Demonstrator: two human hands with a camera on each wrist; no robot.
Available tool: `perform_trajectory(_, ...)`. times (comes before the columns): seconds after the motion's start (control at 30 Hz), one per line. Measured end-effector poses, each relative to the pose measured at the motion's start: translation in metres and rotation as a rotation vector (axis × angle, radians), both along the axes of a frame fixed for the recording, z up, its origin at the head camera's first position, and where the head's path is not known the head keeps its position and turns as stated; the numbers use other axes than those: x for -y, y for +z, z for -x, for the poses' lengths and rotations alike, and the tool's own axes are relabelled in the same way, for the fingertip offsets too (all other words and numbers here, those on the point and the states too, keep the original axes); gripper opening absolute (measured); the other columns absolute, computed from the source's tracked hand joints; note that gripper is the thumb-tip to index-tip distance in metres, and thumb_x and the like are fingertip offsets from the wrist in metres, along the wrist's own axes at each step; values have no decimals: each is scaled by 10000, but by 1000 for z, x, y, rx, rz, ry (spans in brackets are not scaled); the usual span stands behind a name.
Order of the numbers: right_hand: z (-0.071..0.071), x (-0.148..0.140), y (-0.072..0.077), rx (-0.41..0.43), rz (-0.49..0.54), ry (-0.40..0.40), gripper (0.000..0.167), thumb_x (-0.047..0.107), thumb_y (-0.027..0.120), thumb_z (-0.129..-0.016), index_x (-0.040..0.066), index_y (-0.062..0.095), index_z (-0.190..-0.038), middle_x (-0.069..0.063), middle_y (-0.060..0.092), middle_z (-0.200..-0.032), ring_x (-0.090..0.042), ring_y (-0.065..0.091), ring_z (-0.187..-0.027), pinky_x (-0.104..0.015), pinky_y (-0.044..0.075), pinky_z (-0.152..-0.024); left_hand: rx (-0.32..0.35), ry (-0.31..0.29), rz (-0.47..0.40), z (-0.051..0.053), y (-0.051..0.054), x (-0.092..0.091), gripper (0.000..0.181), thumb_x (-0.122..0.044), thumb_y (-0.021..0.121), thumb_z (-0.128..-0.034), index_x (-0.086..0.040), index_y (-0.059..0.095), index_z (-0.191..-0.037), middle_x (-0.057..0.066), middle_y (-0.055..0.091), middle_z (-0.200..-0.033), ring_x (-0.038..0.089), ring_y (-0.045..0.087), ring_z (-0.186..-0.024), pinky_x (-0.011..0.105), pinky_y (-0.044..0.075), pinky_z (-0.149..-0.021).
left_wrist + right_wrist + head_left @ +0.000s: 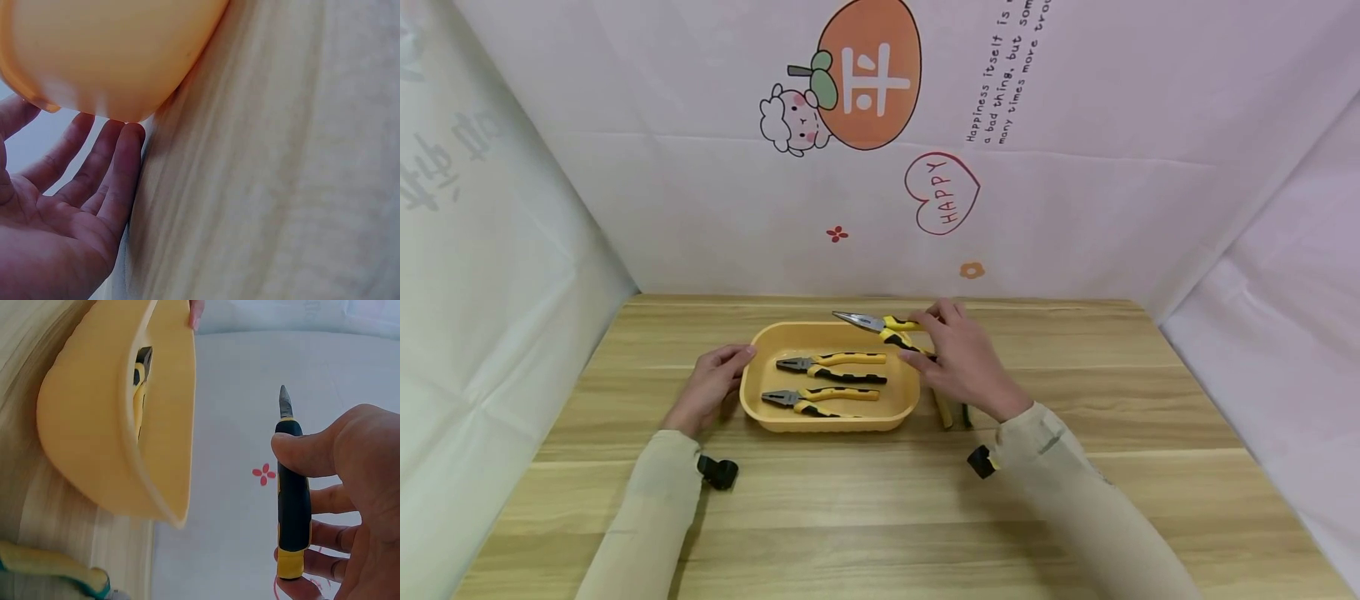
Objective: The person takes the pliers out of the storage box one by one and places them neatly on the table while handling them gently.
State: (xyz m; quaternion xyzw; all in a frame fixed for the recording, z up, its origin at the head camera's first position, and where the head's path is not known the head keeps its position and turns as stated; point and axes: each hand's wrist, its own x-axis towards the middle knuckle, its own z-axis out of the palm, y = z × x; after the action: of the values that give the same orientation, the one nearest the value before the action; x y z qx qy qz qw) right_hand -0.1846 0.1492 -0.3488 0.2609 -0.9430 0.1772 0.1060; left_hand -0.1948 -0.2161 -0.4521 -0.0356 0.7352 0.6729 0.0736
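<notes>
A yellow plastic basin (pixel 831 425) stands on the table. Two combination pliers with yellow-and-black handles lie inside, one (pixel 842 360) farther back and one (pixel 820 398) nearer. At the basin's left end, my left hand (pixel 713 379) holds the rim, its fingers (pixel 94 159) against the outer wall. My right hand (pixel 962 354) grips needle-nose pliers (pixel 891 329) by the handles above the basin's right back corner, their tip pointing left. In the right wrist view the thumb (pixel 306 450) presses on one black-and-yellow handle (pixel 294 500).
Beside the basin's right end, another tool's yellow handle (pixel 943 410) lies on the wooden table (pixel 865 517), partly hidden by my right hand. A printed white cloth (pixel 700 208) hangs behind the table, with more cloth at both sides.
</notes>
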Motion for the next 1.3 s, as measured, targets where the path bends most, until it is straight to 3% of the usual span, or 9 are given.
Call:
perform_trajectory(0.63,-7,-57,-6,44,2,-132,501,307,731,-960,15,614,-1351,-155,549,-1132,-288,510,-895,-437,451,-748,-18,-10,1,1,-5,4,600,-381,538,-1067,100,487,-1422,269,522,-1373,45,641,-984,210,555,-846)
perform_trajectory(1.0,-11,-83,-5,55,-6,-168,472,252,722,-965,-8,606,-1342,-214,556,-1190,-362,532,-995,-508,468,-778,-12,-20,-4,0,-3,4,607,-386,544,-1064,87,480,-1438,270,509,-1396,42,640,-992,216,554,-856)
perform_trajectory(1.3,-15,-93,-7,35,-30,-207,458,266,749,-940,-37,633,-1263,-192,551,-1061,-318,494,-883,-431,433,-673,-14,-23,-4,1,-5,5,608,-388,541,-1065,92,481,-1433,264,517,-1378,43,642,-982,216,554,-852)
